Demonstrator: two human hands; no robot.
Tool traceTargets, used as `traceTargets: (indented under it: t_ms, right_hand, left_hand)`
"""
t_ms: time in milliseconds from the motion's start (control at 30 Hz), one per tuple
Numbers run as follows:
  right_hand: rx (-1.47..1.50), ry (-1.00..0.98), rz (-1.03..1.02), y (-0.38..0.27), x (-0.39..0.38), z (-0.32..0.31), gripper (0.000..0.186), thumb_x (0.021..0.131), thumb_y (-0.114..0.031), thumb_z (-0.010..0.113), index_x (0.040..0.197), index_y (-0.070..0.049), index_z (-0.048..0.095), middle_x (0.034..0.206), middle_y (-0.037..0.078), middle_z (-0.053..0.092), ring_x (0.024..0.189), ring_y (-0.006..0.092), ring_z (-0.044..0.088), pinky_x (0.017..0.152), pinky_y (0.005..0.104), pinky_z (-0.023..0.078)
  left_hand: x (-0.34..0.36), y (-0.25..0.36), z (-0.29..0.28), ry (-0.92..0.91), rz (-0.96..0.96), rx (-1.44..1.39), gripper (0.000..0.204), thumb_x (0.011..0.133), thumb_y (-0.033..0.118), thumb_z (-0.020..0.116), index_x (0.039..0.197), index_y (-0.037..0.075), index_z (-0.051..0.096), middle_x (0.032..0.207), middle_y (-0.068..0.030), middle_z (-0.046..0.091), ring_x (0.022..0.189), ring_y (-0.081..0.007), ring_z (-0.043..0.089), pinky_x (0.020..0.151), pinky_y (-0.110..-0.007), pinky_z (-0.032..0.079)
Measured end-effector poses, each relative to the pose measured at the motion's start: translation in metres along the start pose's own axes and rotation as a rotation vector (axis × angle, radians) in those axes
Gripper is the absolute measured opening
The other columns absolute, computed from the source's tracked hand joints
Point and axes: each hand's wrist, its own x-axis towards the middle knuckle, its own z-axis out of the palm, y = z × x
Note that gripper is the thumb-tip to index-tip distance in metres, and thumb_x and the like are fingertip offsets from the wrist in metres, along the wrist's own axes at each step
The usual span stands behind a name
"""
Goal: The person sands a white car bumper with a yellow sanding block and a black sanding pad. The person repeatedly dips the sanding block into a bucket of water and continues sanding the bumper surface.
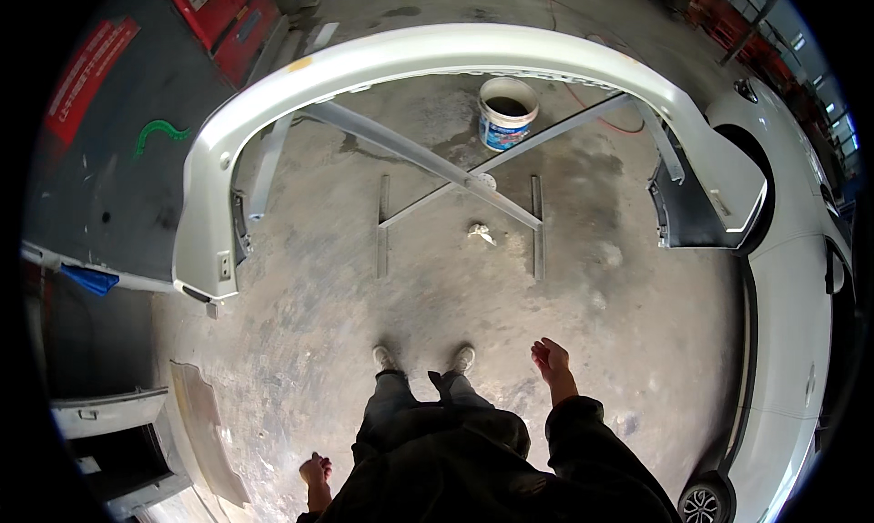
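Note:
A white car bumper cover (437, 48) rests on a grey metal stand (423, 163) with crossed bars, a little ahead of me. Both its ends curve back toward me, the left one coming nearer. My right hand (552, 359) hangs over the floor at my right side, fingers loosely bent and somewhat apart, with nothing seen in it. Low at my left side is my left hand (316, 470), its fingers curled in, small in view and with no object visible in it. Neither hand touches the bumper cover or the stand.
Behind the stand's crossing stands a bucket (508, 113) of dark liquid. A crumpled white scrap (482, 234) lies on the concrete floor (455, 304). A white car (787, 286) lines the right; a dark panel (118, 159) and red cabinet (238, 22) stand left. A flat brownish sheet (205, 432) lies lower left.

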Motion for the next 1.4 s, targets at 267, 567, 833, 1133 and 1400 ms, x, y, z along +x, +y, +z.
traceTargets:
  t_ms: [267,567,833,1133,1400]
  right_hand:
    - [-0.175,-0.298,0.032,0.054,-0.056,0.183,0.030,0.105,-0.028,0.055,0.122,-0.005,0.064,0.110,0.014,0.074,0.093,0.0264,0.071,0.079,0.0397,0.060]
    - [-0.780,-0.186,-0.096,0.222,-0.058,0.298,0.024,0.096,-0.016,0.062,0.073,-0.012,0.057,0.064,-0.001,0.055,0.048,0.0121,0.051,0.041,0.0286,0.040]
    - [-1.963,-0.074,-0.574,0.326,-0.078,0.339,0.043,0.083,-0.040,0.077,0.095,0.001,0.071,0.096,0.024,0.075,0.091,0.0419,0.074,0.078,0.0508,0.060]
    - [-2.106,-0.468,-0.523,0.456,-0.096,0.467,0.021,0.080,-0.023,0.071,0.098,-0.015,0.079,0.108,0.013,0.076,0.102,0.0390,0.071,0.087,0.0535,0.058]
    - [-1.752,-0.110,-0.312,0.567,-0.172,0.625,0.036,0.092,-0.029,0.053,0.105,-0.001,0.071,0.108,0.030,0.073,0.108,0.0492,0.069,0.094,0.0565,0.055]
  left_hand:
    - [0.010,0.068,-0.009,-0.025,0.264,-0.137,0.038,0.104,0.034,0.062,0.087,0.000,0.063,0.067,-0.0146,0.067,0.046,-0.0183,0.058,0.041,-0.029,0.042]
    - [0.150,-0.071,-0.224,0.306,0.264,0.081,0.080,0.077,-0.015,0.063,0.153,0.004,0.049,0.143,-0.0254,0.059,0.120,-0.0321,0.064,0.086,-0.040,0.058]
    - [0.259,0.039,-0.306,0.410,0.370,0.214,0.035,0.094,0.030,0.068,0.082,-0.001,0.079,0.071,-0.0121,0.075,0.070,-0.0258,0.072,0.065,-0.038,0.057]
    - [0.344,0.369,-0.291,0.120,0.680,0.133,0.026,0.092,0.020,0.070,0.099,-0.004,0.078,0.084,-0.0147,0.078,0.071,-0.0197,0.073,0.065,-0.032,0.057]
    - [0.456,0.557,-0.315,-0.075,0.610,0.123,0.023,0.092,0.016,0.070,0.093,-0.007,0.075,0.078,-0.0114,0.075,0.062,-0.0192,0.071,0.054,-0.029,0.056]
